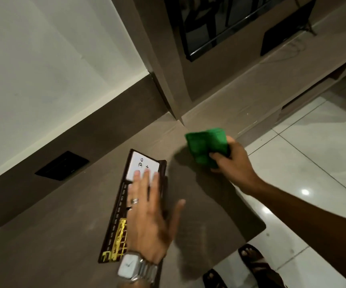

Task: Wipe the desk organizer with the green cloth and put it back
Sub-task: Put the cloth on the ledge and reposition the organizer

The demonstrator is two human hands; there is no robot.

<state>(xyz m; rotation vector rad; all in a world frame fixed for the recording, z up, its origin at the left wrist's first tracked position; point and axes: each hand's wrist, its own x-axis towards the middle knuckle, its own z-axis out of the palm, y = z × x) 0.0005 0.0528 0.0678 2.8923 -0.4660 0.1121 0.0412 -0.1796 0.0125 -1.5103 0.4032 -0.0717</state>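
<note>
The desk organizer [122, 206] is a long dark brown piece with gold markings and a white card at its far end. It lies on the brown desk [205, 204]. My left hand [151, 213] rests flat on top of it, fingers spread, with a ring and a silver watch. To the right, my right hand [233, 161] grips the folded green cloth [206, 147] just above the desk surface, apart from the organizer.
A black socket plate [62, 166] sits in the brown back panel at left. A dark screen [220, 23] and a black box [286, 36] are at the top right. The desk's rounded corner [259, 227] meets white floor tiles, where my sandalled feet [257, 265] stand.
</note>
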